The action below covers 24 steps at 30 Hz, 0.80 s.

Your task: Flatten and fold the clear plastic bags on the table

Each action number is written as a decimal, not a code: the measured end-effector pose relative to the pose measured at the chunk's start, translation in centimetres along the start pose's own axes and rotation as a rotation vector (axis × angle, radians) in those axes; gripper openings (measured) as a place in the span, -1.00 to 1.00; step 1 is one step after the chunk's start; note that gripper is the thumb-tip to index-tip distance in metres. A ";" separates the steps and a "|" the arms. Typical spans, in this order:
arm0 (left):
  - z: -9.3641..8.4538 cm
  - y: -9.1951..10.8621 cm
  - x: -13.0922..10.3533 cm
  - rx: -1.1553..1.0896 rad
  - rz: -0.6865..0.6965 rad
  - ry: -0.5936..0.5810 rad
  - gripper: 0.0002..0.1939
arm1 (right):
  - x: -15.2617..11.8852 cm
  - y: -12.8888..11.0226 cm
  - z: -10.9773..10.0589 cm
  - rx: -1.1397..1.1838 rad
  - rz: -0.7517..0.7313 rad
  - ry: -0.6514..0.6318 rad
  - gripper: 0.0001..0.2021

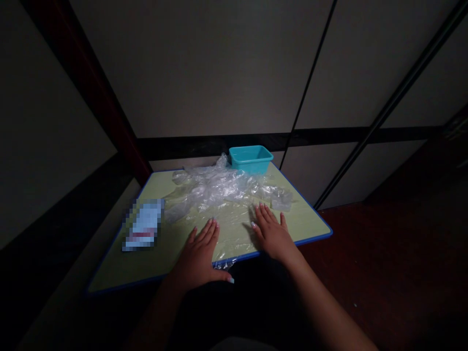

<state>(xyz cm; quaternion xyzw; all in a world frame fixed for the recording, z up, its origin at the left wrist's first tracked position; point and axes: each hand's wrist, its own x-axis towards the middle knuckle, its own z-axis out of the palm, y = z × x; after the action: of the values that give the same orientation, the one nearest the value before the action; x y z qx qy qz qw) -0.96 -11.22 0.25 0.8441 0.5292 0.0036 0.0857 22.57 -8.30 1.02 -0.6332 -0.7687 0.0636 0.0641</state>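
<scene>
A crumpled sheet of clear plastic film (219, 187) spreads over the middle of the small table (303, 219), with part of it hanging over the near edge. My left hand (199, 256) lies flat at the front edge, fingers stretched forward beside the film and thumb out to the right. On the film's right side rests my right hand (270, 231), palm down with fingers spread. Neither hand grasps anything. The film is bunched up toward the back and flatter between my hands.
At the back right of the table stands a turquoise plastic basket (252, 158), touching the film. A blurred-out white and pink packet or sheet (144, 226) lies on the left. Cabinet panels (219, 73) rise right behind the table; dark red floor (365, 258) shows on the right.
</scene>
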 end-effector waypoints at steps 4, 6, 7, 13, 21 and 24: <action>0.1 0.0 0.0 0.014 0.003 -0.001 0.30 | 1.7 0.4 -0.2 0.010 -0.057 -0.013 -0.44; 0.1 -0.2 0.1 0.015 0.008 0.002 0.28 | 2.4 0.7 0.0 0.013 -0.114 -0.051 -0.44; 0.1 -0.2 0.0 0.015 0.009 0.000 0.27 | 2.6 0.9 0.2 0.014 -0.140 -0.066 -0.44; -0.4 1.0 0.1 0.015 -0.056 0.047 0.10 | 3.1 1.4 1.2 0.005 -0.173 -0.032 -0.45; 1.1 10.0 3.0 0.000 0.025 0.322 -0.17 | 2.8 1.3 1.0 -0.032 -0.164 -0.043 -0.42; 1.8 11.6 4.5 -0.014 0.011 0.330 -0.02 | 2.9 1.4 0.9 -0.063 -0.180 -0.082 -0.38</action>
<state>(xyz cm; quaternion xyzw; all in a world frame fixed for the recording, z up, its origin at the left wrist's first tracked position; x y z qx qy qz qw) 11.50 -12.37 -0.16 0.8343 0.5316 0.1462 0.0036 23.22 -5.22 -0.05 -0.5602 -0.8260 0.0595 0.0181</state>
